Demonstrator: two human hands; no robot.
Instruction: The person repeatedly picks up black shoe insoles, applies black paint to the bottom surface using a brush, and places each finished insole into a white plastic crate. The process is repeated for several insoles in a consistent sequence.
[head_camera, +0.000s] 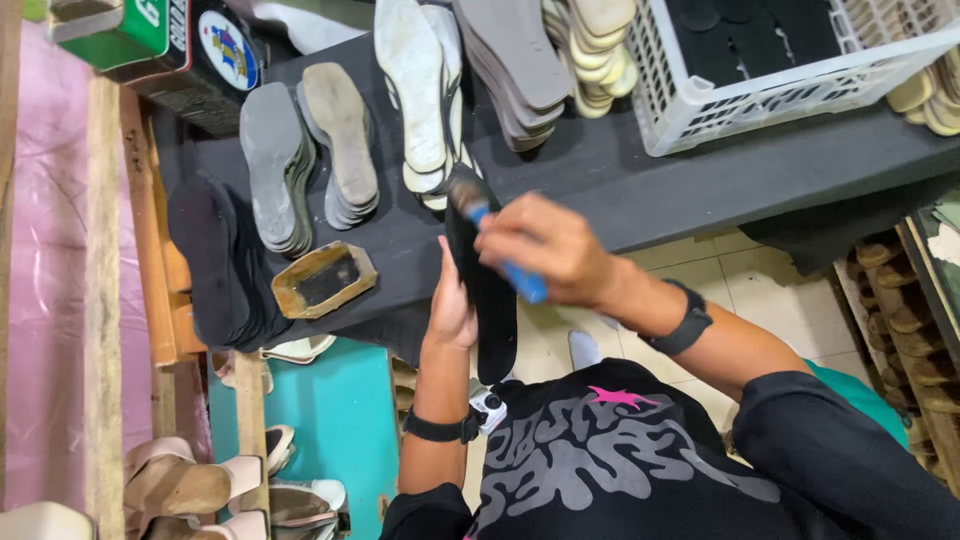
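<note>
Black insole (487, 300) stands upright in the left hand (452, 310), gripped from behind so its face is clear; right hand (545, 245), closed round a blue-handled brush (492, 235), works its top; glue tray (325, 280) left of both on the tabletop (640, 170).

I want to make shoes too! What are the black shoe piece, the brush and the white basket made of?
The black insole in the left hand looks like matte foam or fabric-covered board: flat, thin, no shine. The brush in the right hand has a glossy blue handle, probably plastic, with brownish bristles. The white basket looks like moulded plastic, with an even lattice wall.
</note>
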